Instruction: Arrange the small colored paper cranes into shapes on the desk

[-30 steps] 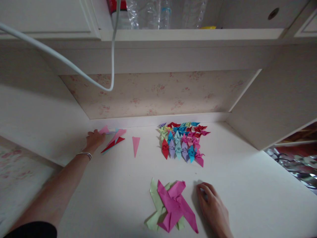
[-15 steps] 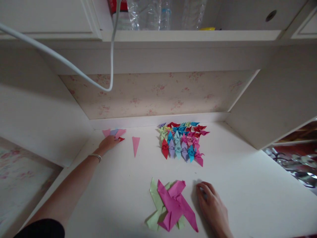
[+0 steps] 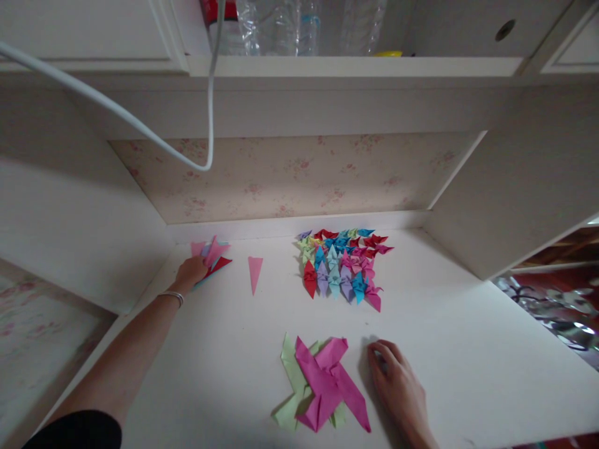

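Note:
At the far left of the table, my left hand [image 3: 191, 273] has its fingers closed on a pink folded paper piece [image 3: 215, 251], which is raised at one edge. Around it lie a red folded piece [image 3: 219, 267] and more pink and bluish ones, partly hidden by the hand. A single pink paper triangle [image 3: 255, 274] lies apart, to the right of that pile. My right hand [image 3: 399, 383] rests on the table with curled fingers, and I see nothing in it. Just left of it, a large magenta folded paper shape [image 3: 327, 383] lies over a light green one [image 3: 292, 374].
Many small coloured folded paper figures [image 3: 334, 280] stand in rows near the back of the table [image 3: 468, 349]. A white cable [image 3: 140, 125] hangs in front at upper left. Above is a shelf [image 3: 365, 67] with clear plastic bottles [image 3: 269, 28]. White panels close both sides.
My left hand has drawn slightly back to the left, and a pink piece at its fingers now tilts up. More of the red piece shows. My right hand stays in place.

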`<action>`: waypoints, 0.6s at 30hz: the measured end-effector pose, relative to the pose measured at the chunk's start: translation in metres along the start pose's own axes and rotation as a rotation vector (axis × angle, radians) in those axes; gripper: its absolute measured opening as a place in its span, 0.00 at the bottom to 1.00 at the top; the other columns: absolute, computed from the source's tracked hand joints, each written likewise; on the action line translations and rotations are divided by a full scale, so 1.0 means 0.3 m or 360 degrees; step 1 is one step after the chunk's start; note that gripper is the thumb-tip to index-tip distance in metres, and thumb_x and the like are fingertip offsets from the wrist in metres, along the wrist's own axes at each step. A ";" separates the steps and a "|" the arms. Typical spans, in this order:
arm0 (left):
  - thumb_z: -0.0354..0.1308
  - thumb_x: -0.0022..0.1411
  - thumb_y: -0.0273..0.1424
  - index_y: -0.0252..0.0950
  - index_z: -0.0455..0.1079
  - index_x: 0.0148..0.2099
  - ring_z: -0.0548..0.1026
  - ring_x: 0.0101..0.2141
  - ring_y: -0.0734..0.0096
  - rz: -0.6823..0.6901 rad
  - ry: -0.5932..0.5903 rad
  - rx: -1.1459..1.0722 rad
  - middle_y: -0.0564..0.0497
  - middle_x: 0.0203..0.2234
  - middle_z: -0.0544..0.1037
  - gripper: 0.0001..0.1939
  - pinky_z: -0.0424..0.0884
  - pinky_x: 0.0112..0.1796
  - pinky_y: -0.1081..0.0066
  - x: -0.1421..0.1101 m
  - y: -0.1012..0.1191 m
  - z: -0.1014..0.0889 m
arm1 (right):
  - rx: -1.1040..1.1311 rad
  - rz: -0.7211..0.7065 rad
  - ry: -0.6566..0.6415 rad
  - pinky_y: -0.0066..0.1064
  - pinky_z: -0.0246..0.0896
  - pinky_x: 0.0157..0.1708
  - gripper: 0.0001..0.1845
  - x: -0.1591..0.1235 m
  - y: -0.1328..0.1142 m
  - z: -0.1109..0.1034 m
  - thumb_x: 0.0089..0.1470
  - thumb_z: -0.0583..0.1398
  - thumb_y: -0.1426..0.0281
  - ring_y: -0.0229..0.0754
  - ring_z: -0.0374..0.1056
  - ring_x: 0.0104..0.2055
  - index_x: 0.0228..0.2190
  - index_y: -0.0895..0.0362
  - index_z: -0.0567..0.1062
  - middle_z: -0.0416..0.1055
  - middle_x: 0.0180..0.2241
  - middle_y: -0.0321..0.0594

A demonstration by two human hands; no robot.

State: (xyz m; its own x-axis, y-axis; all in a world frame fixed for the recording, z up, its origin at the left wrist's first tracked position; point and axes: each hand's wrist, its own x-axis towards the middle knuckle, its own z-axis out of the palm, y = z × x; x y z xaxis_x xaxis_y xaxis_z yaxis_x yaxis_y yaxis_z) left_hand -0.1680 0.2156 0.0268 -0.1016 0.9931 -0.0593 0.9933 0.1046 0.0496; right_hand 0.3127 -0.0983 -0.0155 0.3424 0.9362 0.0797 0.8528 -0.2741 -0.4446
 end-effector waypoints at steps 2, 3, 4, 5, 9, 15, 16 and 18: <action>0.40 0.66 0.44 0.31 0.74 0.42 0.76 0.37 0.54 0.0025 0.0035 -0.0032 0.36 0.36 0.79 0.27 0.68 0.37 0.63 0.001 0.010 -0.012 | -0.0001 -0.0001 -0.0007 0.31 0.64 0.35 0.18 0.000 0.001 0.001 0.60 0.48 0.58 0.44 0.69 0.46 0.42 0.49 0.74 0.69 0.51 0.39; 0.39 0.67 0.45 0.30 0.74 0.42 0.76 0.37 0.54 0.0061 0.0056 -0.0050 0.36 0.37 0.79 0.28 0.68 0.38 0.63 0.002 0.020 -0.016 | -0.0004 -0.0002 -0.0011 0.31 0.64 0.35 0.18 0.000 0.003 0.003 0.61 0.48 0.58 0.44 0.69 0.46 0.42 0.49 0.73 0.69 0.51 0.38; 0.39 0.67 0.44 0.31 0.74 0.43 0.76 0.38 0.55 0.0117 0.0075 -0.0070 0.38 0.38 0.79 0.28 0.68 0.39 0.63 0.004 0.034 -0.018 | -0.0007 -0.0002 -0.0017 0.31 0.64 0.36 0.18 0.000 0.005 0.006 0.61 0.48 0.58 0.44 0.69 0.46 0.42 0.49 0.73 0.69 0.51 0.38; 0.39 0.67 0.43 0.32 0.74 0.45 0.75 0.40 0.56 0.0189 0.0091 -0.0093 0.40 0.41 0.79 0.27 0.68 0.41 0.63 0.006 0.050 -0.017 | -0.0008 0.0001 -0.0019 0.31 0.64 0.36 0.18 0.001 0.008 0.009 0.61 0.48 0.58 0.44 0.70 0.45 0.42 0.49 0.73 0.69 0.51 0.38; 0.42 0.66 0.33 0.41 0.72 0.51 0.70 0.52 0.65 0.0493 0.0086 -0.0180 0.51 0.52 0.74 0.20 0.63 0.51 0.70 0.021 0.116 0.009 | 0.0000 0.0014 -0.0015 0.31 0.64 0.35 0.18 0.002 0.017 0.018 0.61 0.48 0.58 0.43 0.70 0.44 0.42 0.49 0.74 0.69 0.50 0.36; 0.46 0.64 0.36 0.31 0.66 0.57 0.70 0.51 0.58 0.0427 0.0033 -0.0199 0.38 0.51 0.73 0.23 0.63 0.51 0.67 0.005 0.091 0.058 | 0.0015 0.0012 -0.0027 0.31 0.64 0.36 0.18 0.000 0.012 0.014 0.61 0.48 0.58 0.43 0.70 0.46 0.43 0.49 0.73 0.69 0.51 0.37; 0.47 0.64 0.39 0.30 0.67 0.56 0.71 0.50 0.55 0.0401 0.0016 -0.0193 0.37 0.50 0.74 0.24 0.63 0.50 0.65 -0.006 0.074 0.064 | 0.0017 0.0010 -0.0022 0.31 0.64 0.36 0.18 0.000 0.011 0.013 0.61 0.48 0.58 0.43 0.70 0.45 0.43 0.49 0.73 0.69 0.51 0.37; 0.47 0.63 0.45 0.30 0.67 0.56 0.69 0.52 0.50 0.0331 0.0010 -0.0172 0.34 0.50 0.73 0.28 0.62 0.51 0.60 -0.031 0.040 0.075 | 0.0014 0.0006 -0.0007 0.30 0.64 0.35 0.18 0.001 0.011 0.012 0.61 0.48 0.57 0.43 0.70 0.45 0.42 0.49 0.74 0.69 0.51 0.37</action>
State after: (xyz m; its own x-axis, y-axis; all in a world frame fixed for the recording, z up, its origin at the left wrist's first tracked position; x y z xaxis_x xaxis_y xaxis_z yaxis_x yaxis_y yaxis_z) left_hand -0.1541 0.2065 0.0054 0.1038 0.9941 -0.0305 0.9812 -0.0973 0.1666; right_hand 0.3141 -0.0981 -0.0202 0.3437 0.9361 0.0739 0.8480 -0.2756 -0.4528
